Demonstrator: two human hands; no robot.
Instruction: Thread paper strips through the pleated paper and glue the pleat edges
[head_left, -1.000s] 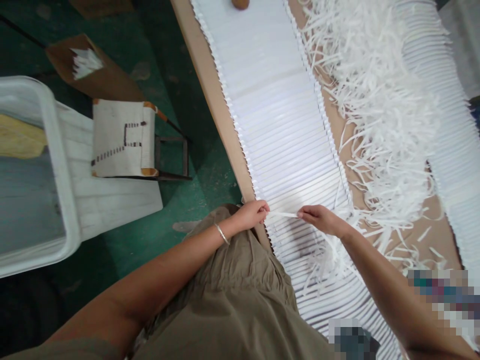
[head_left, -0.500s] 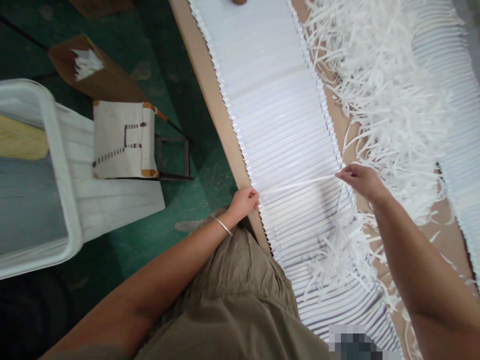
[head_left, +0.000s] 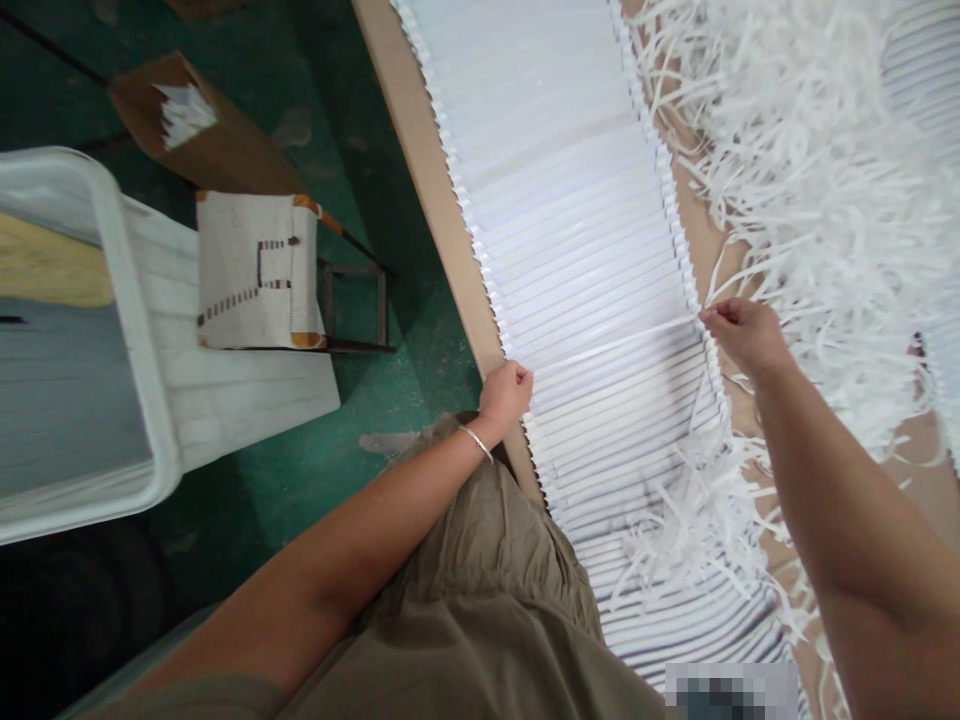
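Observation:
A narrow white strip (head_left: 616,345) runs taut across a long row of overlapping white sheets (head_left: 577,230). My left hand (head_left: 508,390), closed in a pinch, holds its near end at the row's left edge. At the right edge, the fingers of my right hand (head_left: 742,328) pinch the other end. Below the strip, a small tangle of loose white strips (head_left: 690,510) lies on the sheets. Whether the strip is paper or tape I cannot tell.
A big heap of white strips (head_left: 817,170) covers the brown table (head_left: 442,215) on the right, with another layered row beyond. To the left stand a woven-top stool (head_left: 244,255), a cardboard box (head_left: 225,135) holding white pieces, and a white plastic tub (head_left: 154,400).
My right hand has moved slightly up and right along the row's edge, my left slightly right and up. Both keep hold of a strip. The whole view has shifted a little.

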